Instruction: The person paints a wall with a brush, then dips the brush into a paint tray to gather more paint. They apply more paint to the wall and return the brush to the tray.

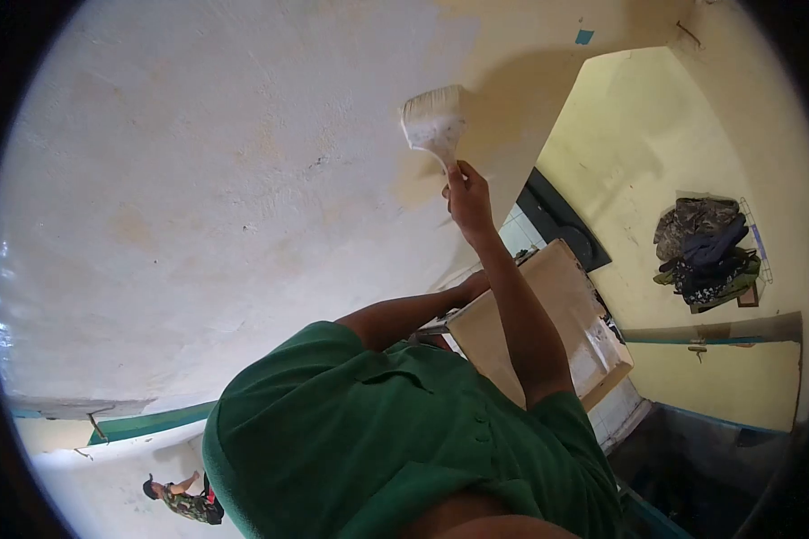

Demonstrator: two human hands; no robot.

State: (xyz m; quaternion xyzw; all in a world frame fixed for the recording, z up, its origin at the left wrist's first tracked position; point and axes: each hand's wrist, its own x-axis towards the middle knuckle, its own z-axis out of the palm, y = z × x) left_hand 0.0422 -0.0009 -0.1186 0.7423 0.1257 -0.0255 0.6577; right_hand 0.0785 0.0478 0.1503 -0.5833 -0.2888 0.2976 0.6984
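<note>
My right hand (469,199) is closed around the handle of a wide paintbrush (433,124). The brush's pale bristles lie against the wall (270,171), at the border between whitish paint and a yellow-beige patch. Lower down, my left hand (474,286) rests by the edge of a light brown wooden cabinet (548,305). My right forearm crosses in front of the left hand and hides its fingers.
Clothes (706,247) hang on a yellow wall to the right. A dark stove (562,220) stands beyond the cabinet. A person (186,499) in a cap is far off at lower left. A green-edged ledge (153,424) runs nearby.
</note>
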